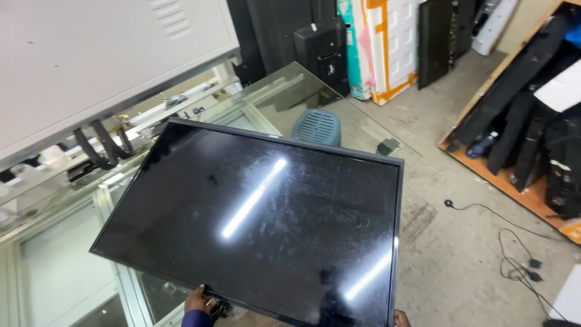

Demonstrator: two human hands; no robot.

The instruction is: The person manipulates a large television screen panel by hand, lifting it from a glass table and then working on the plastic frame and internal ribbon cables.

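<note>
We're holding flat-screen TV (260, 224), screen up, over glass tabletop (363, 124). Left hand (200, 300) gripping its near edge; right hand (402, 317) at near corner, grip unclear. TV not yet lying flat on glass.

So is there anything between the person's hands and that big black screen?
No. Both hands are already on the flat black screen: the left hand grips its lower edge and the right hand shows at its bottom right corner. Nothing visible lies between them. The screen sits over the glass tabletop.
</note>
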